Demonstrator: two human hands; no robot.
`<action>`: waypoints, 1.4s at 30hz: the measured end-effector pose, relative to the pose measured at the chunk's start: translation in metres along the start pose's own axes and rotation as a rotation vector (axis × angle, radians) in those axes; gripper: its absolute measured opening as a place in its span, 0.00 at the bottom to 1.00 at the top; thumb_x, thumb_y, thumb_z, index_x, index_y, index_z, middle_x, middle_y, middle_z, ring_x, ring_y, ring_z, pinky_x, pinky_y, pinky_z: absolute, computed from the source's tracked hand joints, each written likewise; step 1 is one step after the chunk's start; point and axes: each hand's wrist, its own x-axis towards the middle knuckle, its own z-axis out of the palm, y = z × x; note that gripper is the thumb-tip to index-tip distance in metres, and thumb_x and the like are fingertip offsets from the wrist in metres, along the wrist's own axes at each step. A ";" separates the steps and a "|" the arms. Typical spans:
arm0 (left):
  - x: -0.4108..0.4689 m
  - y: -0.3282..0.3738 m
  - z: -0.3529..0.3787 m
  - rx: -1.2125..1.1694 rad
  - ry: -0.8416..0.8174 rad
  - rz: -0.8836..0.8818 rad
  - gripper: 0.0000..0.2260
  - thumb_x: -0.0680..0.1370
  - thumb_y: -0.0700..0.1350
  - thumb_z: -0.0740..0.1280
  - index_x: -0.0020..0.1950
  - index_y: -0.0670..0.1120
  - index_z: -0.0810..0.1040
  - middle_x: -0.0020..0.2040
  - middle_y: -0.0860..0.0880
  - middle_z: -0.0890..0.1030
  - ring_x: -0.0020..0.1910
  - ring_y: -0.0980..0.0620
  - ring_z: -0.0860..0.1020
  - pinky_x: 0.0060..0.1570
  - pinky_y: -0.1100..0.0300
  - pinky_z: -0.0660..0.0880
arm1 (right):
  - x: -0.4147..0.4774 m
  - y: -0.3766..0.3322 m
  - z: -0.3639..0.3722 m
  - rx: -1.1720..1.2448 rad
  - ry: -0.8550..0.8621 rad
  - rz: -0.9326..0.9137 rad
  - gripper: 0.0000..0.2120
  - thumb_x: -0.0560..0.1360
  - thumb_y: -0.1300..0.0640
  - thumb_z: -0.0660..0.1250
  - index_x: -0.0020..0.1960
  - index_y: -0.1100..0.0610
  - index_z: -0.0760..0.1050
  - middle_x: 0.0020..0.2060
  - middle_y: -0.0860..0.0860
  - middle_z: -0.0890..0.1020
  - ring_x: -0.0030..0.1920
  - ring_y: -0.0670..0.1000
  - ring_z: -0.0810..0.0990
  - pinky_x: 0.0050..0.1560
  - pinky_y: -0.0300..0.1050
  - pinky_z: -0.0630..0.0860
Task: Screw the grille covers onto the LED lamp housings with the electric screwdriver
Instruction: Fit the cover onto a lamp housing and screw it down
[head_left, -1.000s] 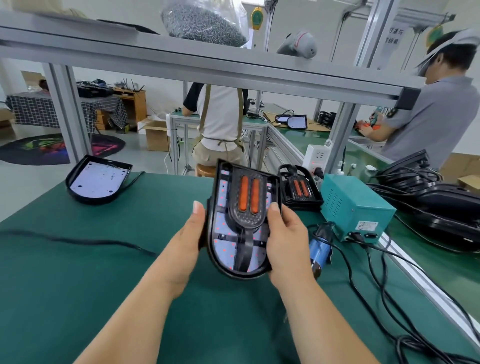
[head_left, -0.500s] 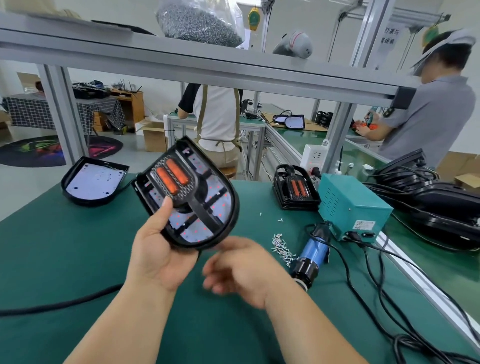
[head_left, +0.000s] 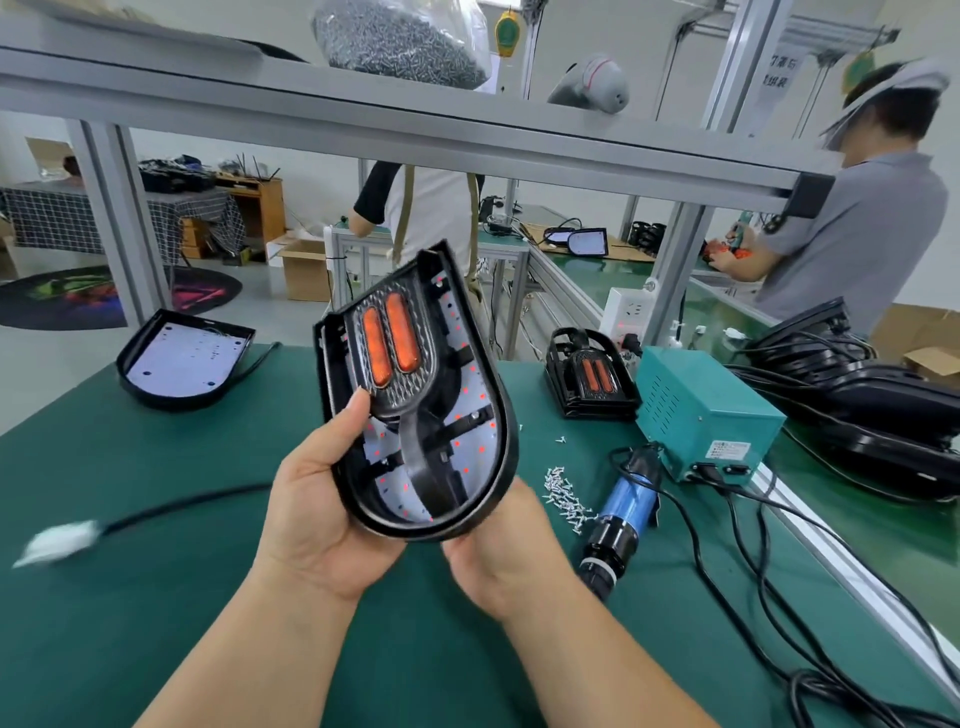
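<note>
Lamp housing (head_left: 470, 410) held tilted — left grip (head_left: 322, 519) clasping its edge, right grip (head_left: 493, 551) beneath, closure hidden.

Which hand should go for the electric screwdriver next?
Right, probably. The left hand grips the lamp housing, thumb on its grille cover. The right hand is at the housing's lower edge, nearer the electric screwdriver and loose screws lying to its right.

I log a green bench (head_left: 156, 597). On it: a housing (head_left: 182, 364) far left, screws (head_left: 563, 493) just beside the screwdriver (head_left: 621, 514). Behind them, a teal box (head_left: 706, 415) and a lamp (head_left: 589, 379).
</note>
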 end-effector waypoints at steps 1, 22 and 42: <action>0.000 0.002 -0.001 0.010 -0.014 -0.024 0.16 0.65 0.49 0.74 0.48 0.42 0.88 0.53 0.41 0.86 0.50 0.42 0.85 0.41 0.48 0.83 | 0.001 -0.007 -0.006 0.048 -0.032 -0.019 0.24 0.66 0.67 0.66 0.63 0.68 0.77 0.62 0.66 0.79 0.64 0.65 0.78 0.68 0.61 0.73; 0.004 0.013 -0.039 0.746 -0.064 -0.095 0.18 0.69 0.38 0.68 0.59 0.42 0.81 0.56 0.39 0.85 0.53 0.43 0.85 0.47 0.58 0.81 | -0.006 -0.038 -0.026 -0.491 0.095 -0.198 0.23 0.71 0.47 0.75 0.63 0.55 0.79 0.55 0.50 0.86 0.58 0.49 0.83 0.63 0.50 0.77; 0.009 0.022 -0.046 1.063 -0.007 0.000 0.34 0.69 0.76 0.50 0.70 0.64 0.74 0.72 0.60 0.73 0.77 0.55 0.63 0.79 0.45 0.50 | -0.020 -0.055 -0.034 -0.407 -0.292 -0.205 0.23 0.63 0.62 0.75 0.58 0.55 0.82 0.50 0.50 0.86 0.52 0.47 0.84 0.53 0.40 0.78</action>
